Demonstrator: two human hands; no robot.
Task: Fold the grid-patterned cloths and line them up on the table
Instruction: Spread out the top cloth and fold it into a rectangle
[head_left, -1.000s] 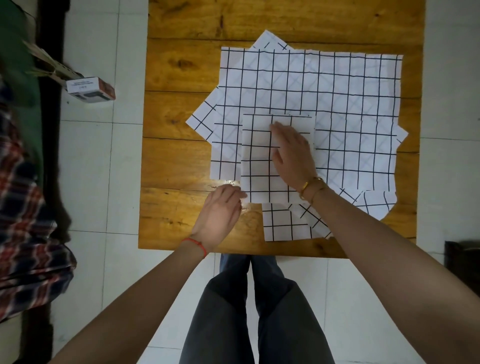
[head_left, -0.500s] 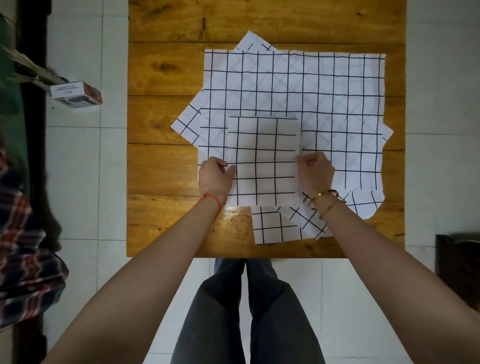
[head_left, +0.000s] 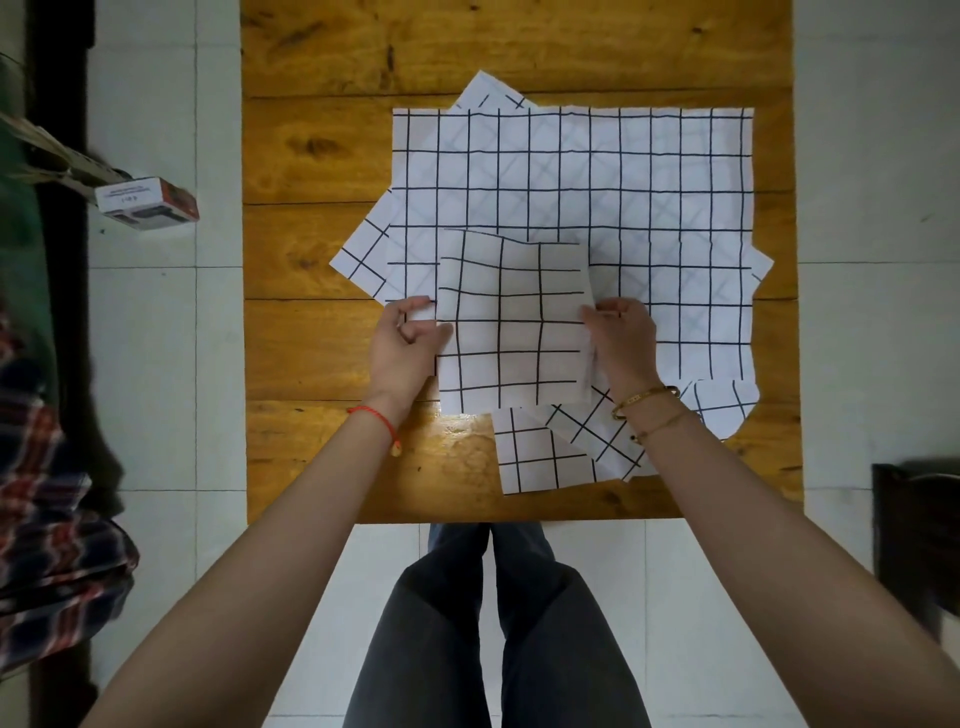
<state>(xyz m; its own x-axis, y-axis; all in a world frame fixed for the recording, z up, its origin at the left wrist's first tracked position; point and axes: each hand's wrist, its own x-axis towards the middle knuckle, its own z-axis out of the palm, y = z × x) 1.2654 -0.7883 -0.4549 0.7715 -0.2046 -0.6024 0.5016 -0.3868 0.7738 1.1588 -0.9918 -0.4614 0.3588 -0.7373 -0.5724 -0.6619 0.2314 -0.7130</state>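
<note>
A: Logging largest first. The wooden table (head_left: 322, 249) is carrying the spread pile of grid cloths (head_left: 623, 197), which is lying as it was half a second ago, unfolded and overlapping, on the table's right half.

B: And the folded cloth (head_left: 511, 322)?

A: It is sitting on the near-left part of that pile, but no longer flat: its far edge is bowing upward, where half a second ago it was lying square (so a lift is beginning, in my judgement).

B: Hands?

A: The left hand (head_left: 402, 345) is pinching the folded cloth's left edge, fingers curled round it. The right hand (head_left: 621, 338) is gripping the right edge the same way. A second ago the right palm was pressing flat on top and the left was at the near corner; both are now at the sides.

B: Meaning for the task?

A: Folding of this piece is looking finished; it is probably being carried off the pile to bare wood, left of the pile, to start the line. The rest of the pile is waiting unfolded.
</note>
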